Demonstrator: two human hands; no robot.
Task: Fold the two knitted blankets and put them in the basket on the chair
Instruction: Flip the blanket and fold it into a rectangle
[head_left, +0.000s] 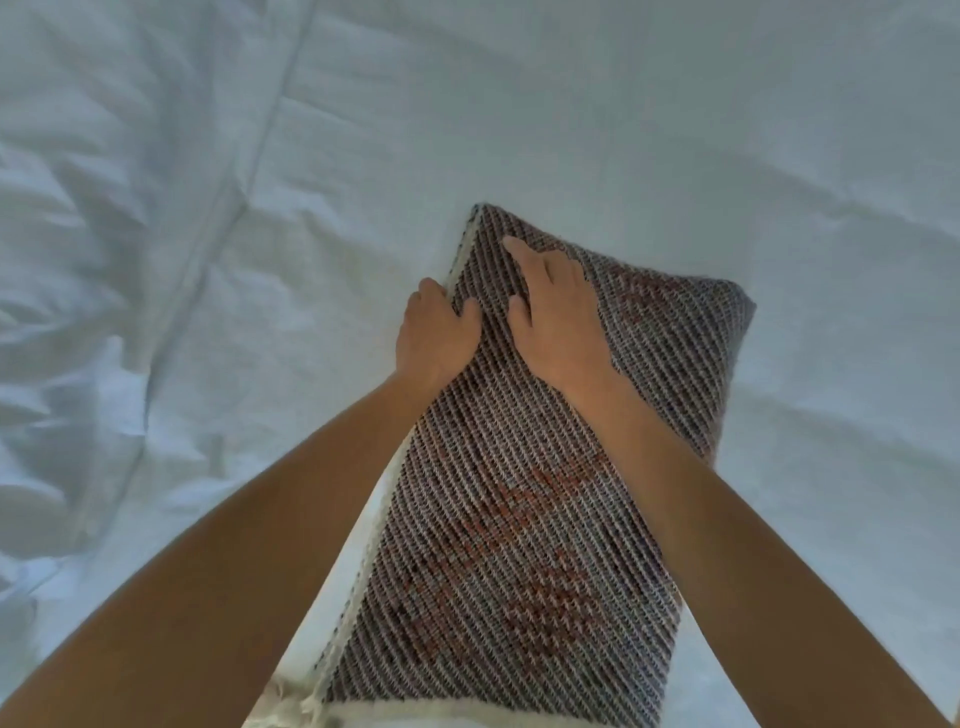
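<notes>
A knitted blanket (519, 519), grey and dark diagonal stripes with reddish patches and a cream edge, lies folded into a long rectangle on the white bed. My left hand (434, 338) grips its left edge near the far end, thumb on top and fingers tucked under the cream border. Flat on the blanket's far part, close beside the left one, lies my right hand (556, 312) with its fingers spread. A second blanket, the basket and the chair are out of view.
A white bed cover (675, 130) fills the view around the blanket, with a raised seam (249, 176) running diagonally at the left and rumpled folds (62, 312) beyond it. Cream fringe (291, 701) shows at the blanket's near left corner.
</notes>
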